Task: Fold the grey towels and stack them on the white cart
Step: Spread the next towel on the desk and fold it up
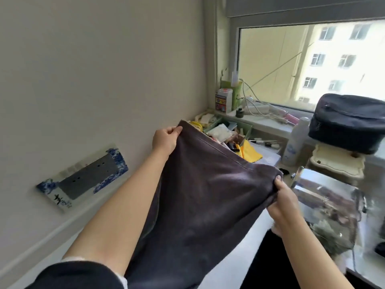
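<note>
Both hands pinch the grey towel (200, 195) by its top corners, left hand (165, 139) farther out, right hand (282, 202) nearer us. We judge its stretched edge runs slantwise between them, the rest hanging below above the desk (268, 158).

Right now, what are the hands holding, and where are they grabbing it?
A grey towel. The left hand pinches one top corner and the right hand pinches the other top corner, so the towel hangs spread out between them.

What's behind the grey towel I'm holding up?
Past the grey towel gripped by both hands, left and right, a cluttered organizer tray and a yellow cloth show. Whatever sits lower is covered.
</note>
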A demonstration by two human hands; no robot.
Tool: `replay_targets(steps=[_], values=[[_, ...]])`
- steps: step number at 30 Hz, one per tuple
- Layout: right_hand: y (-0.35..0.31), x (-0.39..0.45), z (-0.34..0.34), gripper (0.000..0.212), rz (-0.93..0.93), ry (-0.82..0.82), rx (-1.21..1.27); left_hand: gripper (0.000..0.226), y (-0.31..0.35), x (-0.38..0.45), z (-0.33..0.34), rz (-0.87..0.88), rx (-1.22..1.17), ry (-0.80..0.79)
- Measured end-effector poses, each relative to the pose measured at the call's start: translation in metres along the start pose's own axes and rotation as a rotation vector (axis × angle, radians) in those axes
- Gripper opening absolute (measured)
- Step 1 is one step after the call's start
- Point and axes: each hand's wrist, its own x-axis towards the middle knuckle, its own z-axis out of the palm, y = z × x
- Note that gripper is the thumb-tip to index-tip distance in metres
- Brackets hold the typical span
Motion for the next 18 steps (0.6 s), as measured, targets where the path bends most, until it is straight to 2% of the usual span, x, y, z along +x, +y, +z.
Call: replay_targets(steps=[6, 12, 15, 18], values=[[-0.047, 0.040, -0.013, 0.019, -0.136, 0.025, 0.000, 0.029, 0.028, 0.052, 0.074, -0.075, -0.098, -0.126], [-0.082, 0.063, -0.015, 0.026, -0.220, 0.062, 0.038, 0.033, 0.041, 0.086, 0.127, -0.258, -0.341, -0.186], [-0.086, 0.068, -0.013, 0.035, -0.223, 0.070, 0.018, 0.037, 0.042, 0.088, 0.139, -0.335, -0.442, -0.205], [-0.081, 0.064, -0.011, 0.032, -0.187, 0.046, 0.004, 0.029, 0.038, 0.078, 0.145, -0.382, -0.463, -0.257]])
